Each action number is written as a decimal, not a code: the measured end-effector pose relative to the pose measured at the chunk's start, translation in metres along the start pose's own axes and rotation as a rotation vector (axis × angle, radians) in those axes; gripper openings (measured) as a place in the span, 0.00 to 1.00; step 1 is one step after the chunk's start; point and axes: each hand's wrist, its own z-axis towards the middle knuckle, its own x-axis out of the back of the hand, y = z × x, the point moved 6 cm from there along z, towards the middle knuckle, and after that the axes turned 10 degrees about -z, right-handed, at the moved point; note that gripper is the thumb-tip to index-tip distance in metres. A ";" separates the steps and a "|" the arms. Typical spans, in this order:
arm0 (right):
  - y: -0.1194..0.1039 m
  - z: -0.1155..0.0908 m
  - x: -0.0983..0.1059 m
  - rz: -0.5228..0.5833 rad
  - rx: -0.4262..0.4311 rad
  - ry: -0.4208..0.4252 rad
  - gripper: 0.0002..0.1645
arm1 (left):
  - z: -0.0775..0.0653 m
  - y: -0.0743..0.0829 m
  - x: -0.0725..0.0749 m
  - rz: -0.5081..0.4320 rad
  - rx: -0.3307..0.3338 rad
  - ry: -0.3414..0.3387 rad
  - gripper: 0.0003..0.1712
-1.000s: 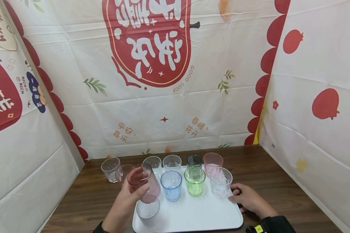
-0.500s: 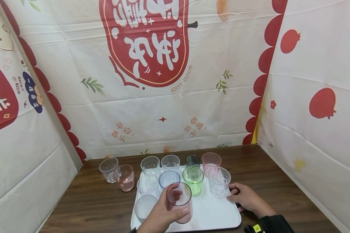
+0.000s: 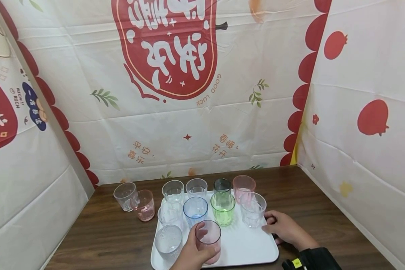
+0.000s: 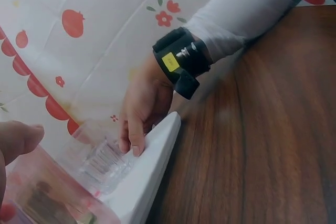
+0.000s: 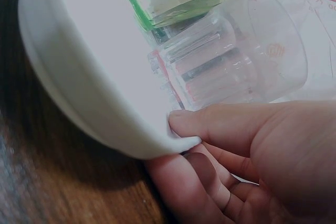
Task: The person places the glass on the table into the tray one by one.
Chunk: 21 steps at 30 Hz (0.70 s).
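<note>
My left hand (image 3: 190, 253) grips a mauve-pink drinking glass (image 3: 212, 236) over the front middle of a white tray (image 3: 248, 250). The left wrist view has its thumb (image 4: 21, 137) beside the pinkish glass (image 4: 58, 187). At the tray's right edge, my right hand (image 3: 285, 228) pinches the rim, thumb on top and fingers underneath in the right wrist view. A clear ribbed glass (image 3: 253, 210) stands just beside that thumb. Left of it are a green glass (image 3: 222, 209) and a blue glass (image 3: 195, 212). Frosted clear glass (image 3: 168, 242) stands at the tray's front left.
Along the tray's back are two clear glasses, a dark glass (image 3: 222, 184) and a pink glass (image 3: 244, 186). Off the tray to the left, a clear glass (image 3: 125, 197) and a pinkish glass (image 3: 144, 205) stand on the wooden table (image 3: 101, 236). Printed cloth walls surround the table.
My left hand has carried the mauve-pink glass from the tray's left side rightward and toward the front, then slightly lower. The right hand keeps its hold on the tray's edge.
</note>
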 end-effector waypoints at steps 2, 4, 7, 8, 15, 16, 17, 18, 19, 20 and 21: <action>-0.001 0.000 0.000 0.001 0.003 -0.001 0.36 | -0.001 -0.002 0.002 -0.005 -0.010 0.018 0.53; -0.003 0.000 -0.001 -0.002 0.005 -0.005 0.36 | -0.002 -0.003 0.005 0.012 -0.022 0.044 0.53; -0.004 0.000 0.000 -0.005 0.007 -0.006 0.36 | -0.004 -0.004 0.009 0.096 -0.040 0.100 0.53; -0.004 0.000 -0.001 -0.009 0.007 -0.008 0.36 | -0.005 -0.005 0.010 0.129 -0.047 0.118 0.53; -0.002 0.000 -0.003 0.001 -0.012 -0.033 0.37 | -0.013 -0.014 0.016 0.240 -0.069 0.147 0.52; -0.002 0.000 -0.003 0.003 -0.016 -0.038 0.37 | -0.014 -0.015 0.017 0.234 -0.076 0.138 0.52; -0.001 0.001 -0.004 0.003 -0.017 -0.041 0.38 | -0.015 -0.016 0.018 0.232 -0.081 0.129 0.52; -0.001 0.001 -0.005 0.001 -0.016 -0.044 0.38 | -0.016 -0.017 0.018 0.222 -0.086 0.114 0.51; -0.001 0.001 -0.005 0.000 -0.014 -0.044 0.37 | -0.016 -0.017 0.019 0.221 -0.093 0.102 0.50; -0.001 0.001 -0.005 -0.002 -0.011 -0.043 0.37 | -0.017 -0.017 0.019 0.221 -0.102 0.092 0.49; -0.001 0.001 -0.006 -0.004 -0.012 -0.042 0.37 | -0.018 -0.018 0.020 0.230 -0.102 0.087 0.49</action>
